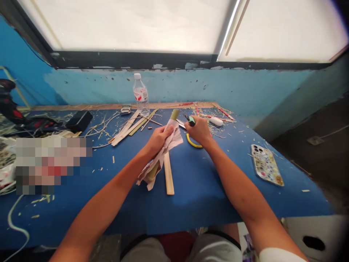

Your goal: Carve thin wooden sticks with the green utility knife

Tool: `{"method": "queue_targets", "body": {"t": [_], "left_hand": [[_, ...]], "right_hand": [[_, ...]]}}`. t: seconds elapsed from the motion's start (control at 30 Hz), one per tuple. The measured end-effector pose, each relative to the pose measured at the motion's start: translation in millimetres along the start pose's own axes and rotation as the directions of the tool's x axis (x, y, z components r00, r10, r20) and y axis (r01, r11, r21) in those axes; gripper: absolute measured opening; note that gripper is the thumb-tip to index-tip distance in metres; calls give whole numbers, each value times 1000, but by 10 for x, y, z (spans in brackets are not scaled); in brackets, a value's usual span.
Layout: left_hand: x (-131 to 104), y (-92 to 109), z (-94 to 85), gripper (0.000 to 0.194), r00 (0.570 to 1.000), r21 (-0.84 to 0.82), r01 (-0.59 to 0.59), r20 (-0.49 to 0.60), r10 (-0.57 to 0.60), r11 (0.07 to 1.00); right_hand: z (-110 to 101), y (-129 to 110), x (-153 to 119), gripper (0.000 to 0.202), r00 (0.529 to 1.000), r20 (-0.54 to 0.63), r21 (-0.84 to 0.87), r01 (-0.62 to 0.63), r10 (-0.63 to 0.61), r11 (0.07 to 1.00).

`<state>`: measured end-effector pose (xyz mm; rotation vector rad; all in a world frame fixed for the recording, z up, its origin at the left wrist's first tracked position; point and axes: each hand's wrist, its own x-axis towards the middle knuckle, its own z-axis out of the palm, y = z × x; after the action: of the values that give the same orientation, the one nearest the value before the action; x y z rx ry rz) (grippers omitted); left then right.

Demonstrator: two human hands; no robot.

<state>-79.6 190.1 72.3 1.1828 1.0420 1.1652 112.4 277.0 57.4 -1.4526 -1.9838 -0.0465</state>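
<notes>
My left hand [160, 140] is closed around a green bamboo strip [175, 115] wrapped in crumpled pale tissue or cloth [174, 137]. The bamboo's green end sticks out past the wrapping, tilted up and away from me. Just to its right, my right hand [200, 129] grips a knife [191, 120] with a green and black handle. A bright blade shows beside the bamboo's tip; whether it touches the bamboo, I cannot tell. Below the wrapping lies a pale bamboo strip [169, 178] on the blue table. A yellow ring-shaped object [193, 142] sits partly behind my right hand.
A water bottle [141, 96] stands at the back beside more bamboo strips [126, 127]. Shavings and red sticks [227, 115] litter the back right, near a white rounded object [216, 121]. A phone [267, 164] lies right; a black box [79, 122] and cables are left.
</notes>
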Motion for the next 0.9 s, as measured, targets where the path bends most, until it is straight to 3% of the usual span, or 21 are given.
{"method": "queue_targets", "body": {"t": [0.1,0.2,0.27,0.33,0.37,0.43,0.6,0.7,0.9], "left_hand": [[-15,-6,2,47,1000,9,-6,10,6,1000],[-39,-25,33,48,997,-27,67,43,-66,997],[-65,-23,69,48,986,-73,134,111,-125,988],[-90,-3,99,49,974,-114,158,183,-136,981],[-96,11,104,49,972,-128,151,197,-124,980],[-88,36,90,51,982,-147,127,161,-103,981],[-21,32,-3,49,994,-160,90,76,-79,983],[-18,5,-6,49,996,-140,77,54,-70,987],[-21,-20,39,51,990,-90,111,96,-102,990]], "right_hand": [[22,-114,-44,20,1000,20,8,24,-24,1000],[11,-29,1,19,999,50,-62,-2,5,998],[-25,148,84,21,987,69,-136,-138,148,981],[-86,364,168,23,917,62,-188,-378,395,906],[-119,455,196,24,889,10,-191,-448,459,873],[-165,543,208,23,904,-92,-182,-427,417,886],[-70,251,78,20,993,-39,-7,-112,112,994],[16,106,17,20,1000,-27,59,2,-1,998],[72,110,-15,19,998,13,138,62,-65,988]]}}
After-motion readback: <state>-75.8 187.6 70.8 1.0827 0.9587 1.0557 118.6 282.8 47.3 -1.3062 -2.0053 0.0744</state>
